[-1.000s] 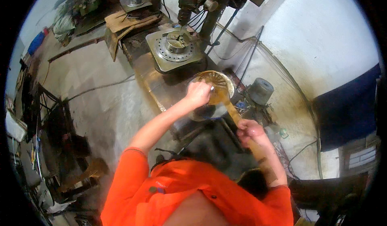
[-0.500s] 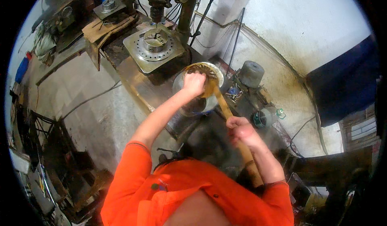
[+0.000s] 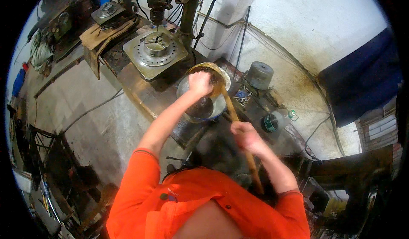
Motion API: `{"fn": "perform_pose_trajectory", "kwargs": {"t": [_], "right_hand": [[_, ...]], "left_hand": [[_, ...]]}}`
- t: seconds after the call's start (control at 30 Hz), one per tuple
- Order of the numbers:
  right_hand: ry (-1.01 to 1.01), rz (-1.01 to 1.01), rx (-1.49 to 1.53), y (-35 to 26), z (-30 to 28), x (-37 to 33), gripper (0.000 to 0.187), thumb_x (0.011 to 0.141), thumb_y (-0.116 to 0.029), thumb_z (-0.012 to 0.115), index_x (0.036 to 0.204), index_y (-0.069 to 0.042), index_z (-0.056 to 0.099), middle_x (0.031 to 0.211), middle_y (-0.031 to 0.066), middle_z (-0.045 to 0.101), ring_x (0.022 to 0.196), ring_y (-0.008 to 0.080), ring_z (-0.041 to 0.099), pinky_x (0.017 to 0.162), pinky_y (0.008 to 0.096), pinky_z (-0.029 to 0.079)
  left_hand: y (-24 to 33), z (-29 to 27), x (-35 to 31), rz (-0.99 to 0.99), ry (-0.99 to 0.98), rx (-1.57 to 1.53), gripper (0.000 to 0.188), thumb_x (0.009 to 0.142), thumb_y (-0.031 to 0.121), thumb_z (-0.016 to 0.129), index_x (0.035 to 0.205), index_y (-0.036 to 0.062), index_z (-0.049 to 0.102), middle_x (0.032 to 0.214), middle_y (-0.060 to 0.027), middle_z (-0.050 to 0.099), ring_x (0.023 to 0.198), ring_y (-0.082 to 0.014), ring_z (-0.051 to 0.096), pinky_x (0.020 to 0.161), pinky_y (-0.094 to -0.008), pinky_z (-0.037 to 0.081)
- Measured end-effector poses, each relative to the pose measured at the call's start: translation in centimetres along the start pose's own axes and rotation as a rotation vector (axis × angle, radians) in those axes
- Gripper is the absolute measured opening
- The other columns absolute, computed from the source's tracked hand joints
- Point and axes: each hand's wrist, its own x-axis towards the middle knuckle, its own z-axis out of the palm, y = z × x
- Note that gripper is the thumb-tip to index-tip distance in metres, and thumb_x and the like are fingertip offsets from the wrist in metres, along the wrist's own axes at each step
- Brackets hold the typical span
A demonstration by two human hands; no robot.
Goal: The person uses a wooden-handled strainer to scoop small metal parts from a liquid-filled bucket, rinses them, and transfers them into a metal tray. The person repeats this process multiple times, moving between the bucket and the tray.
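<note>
A round metal basin (image 3: 219,110) stands on the bench in front of me, with dark contents in its bottom. Over its far side rests a scoop-like tool with a yellowish round head (image 3: 218,87) and a long wooden handle (image 3: 230,107). My right hand (image 3: 246,136) is wrapped round that handle below the basin's rim. At the head of the tool is my left hand (image 3: 200,84), closed, with its fingers bent down into the bowl. What those fingers hold, if anything, is hidden.
Beyond the basin stands a drill press with a chuck (image 3: 156,43) on its square plate (image 3: 147,70). To the right are a grey metal pot (image 3: 260,75), small loose parts (image 3: 243,95) and a clear plastic bottle (image 3: 279,119). A dark cloth (image 3: 362,79) hangs on the wall.
The tool's head has tilted, so its yellowish rim shows at the far side. My right hand and the handle have shifted left and slightly away from me. The left hand stays at the bowl.
</note>
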Motion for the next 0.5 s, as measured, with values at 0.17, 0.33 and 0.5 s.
{"fn": "perform_pose_trajectory", "kwargs": {"t": [0.17, 0.33, 0.5], "right_hand": [[0.112, -0.043, -0.034, 1.7, -0.5, 1.3, 0.01, 0.064, -0.001, 0.046, 0.066, -0.008, 0.038, 0.052, 0.0002, 0.037, 0.041, 0.0108, 0.038, 0.035, 0.0282, 0.033], [0.059, 0.068, 0.004, 3.1, -0.6, 2.0, 0.009, 0.065, -0.002, 0.045, 0.069, -0.009, 0.041, 0.052, 0.0001, 0.037, 0.041, 0.0108, 0.038, 0.036, 0.0282, 0.033], [0.078, 0.087, 0.175, 3.6, 0.2, 2.4, 0.01, 0.065, -0.001, 0.045, 0.069, -0.01, 0.041, 0.052, -0.0012, 0.037, 0.04, 0.0102, 0.038, 0.035, 0.0272, 0.033]], "left_hand": [[0.9, -3.8, -2.2, -0.067, 0.144, -0.236, 0.036, 0.054, 0.029, 0.065, 0.084, 0.009, 0.065, 0.076, -0.0115, 0.062, 0.071, -0.0291, 0.06, 0.063, -0.0388, 0.049], [-1.4, -5.1, -4.0, -0.142, 0.309, -0.394, 0.04, 0.055, 0.027, 0.065, 0.089, 0.0061, 0.065, 0.086, -0.0131, 0.063, 0.079, -0.0276, 0.061, 0.071, -0.0346, 0.049], [-5.4, -5.9, -6.1, -0.271, 0.37, -0.539, 0.037, 0.056, 0.024, 0.065, 0.088, 0.0054, 0.065, 0.076, -0.0143, 0.063, 0.07, -0.0265, 0.062, 0.067, -0.0337, 0.049]]}}
